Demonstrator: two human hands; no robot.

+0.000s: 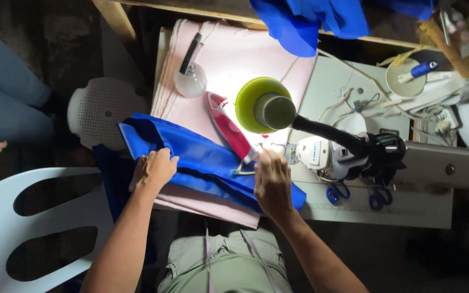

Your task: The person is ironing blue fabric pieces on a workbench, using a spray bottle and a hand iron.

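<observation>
- The blue satin fabric point(191, 157) is lying folded across a stack of pink cloth point(234, 59) on the counter point(408, 209), its long folded edge running diagonally toward the sewing machine point(348, 154), and a further length of it is hanging off the near-left edge.
- The left hand point(153, 169) is resting on the left part of the fabric, fingers together and curled over the fold, pressing down rather than pinching.
- The right hand point(272, 182) is lying flat at the fabric's right end, fingers together and stretched toward the machine's head; the fingertips are washed out by the lamp, so I cannot tell whether they are gripping an edge.
- To my eye the two hands are keeping the fold taut between them; satin looks slippery, so even downward pressure from both palms and aligned edges seem to matter most here.
- A red and white iron point(229, 129) is lying just beyond the fabric, near the right hand.
- A green lamp shade point(256, 103) on a black gooseneck is hanging over the work.
- Blue-handled scissors point(337, 192) are lying on the counter under the machine, and a white plastic chair point(28, 228) is standing to the left.
</observation>
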